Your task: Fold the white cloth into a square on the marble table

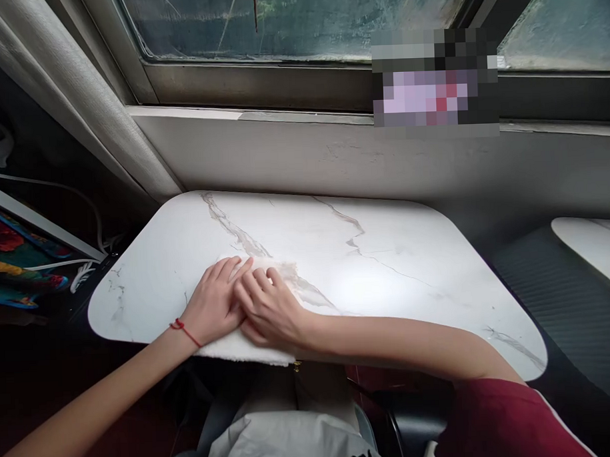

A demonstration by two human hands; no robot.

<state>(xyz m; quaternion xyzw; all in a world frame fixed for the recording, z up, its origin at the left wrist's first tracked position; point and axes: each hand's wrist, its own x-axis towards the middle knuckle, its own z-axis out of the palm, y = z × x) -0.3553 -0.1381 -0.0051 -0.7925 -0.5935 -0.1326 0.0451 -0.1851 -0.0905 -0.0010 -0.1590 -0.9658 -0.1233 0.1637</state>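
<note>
Both my hands lie flat on a white cloth (281, 272) spread at the near edge of a white marble-look table (396, 265). My left hand (215, 301), with a red string at its wrist, rests palm down, fingers stretched out toward the window. My right hand (270, 306) lies beside it and partly over it, fingers also flat on the cloth. The cloth hangs slightly over the table's front edge and most of it is hidden under my hands.
A window and sill (301, 112) run along the wall behind the table. A curtain (80, 96) hangs at the left, above white cables (86, 266) and a colourful panel (16, 265). A second white tabletop (593, 242) shows at the right. White fabric (292, 442) lies in my lap.
</note>
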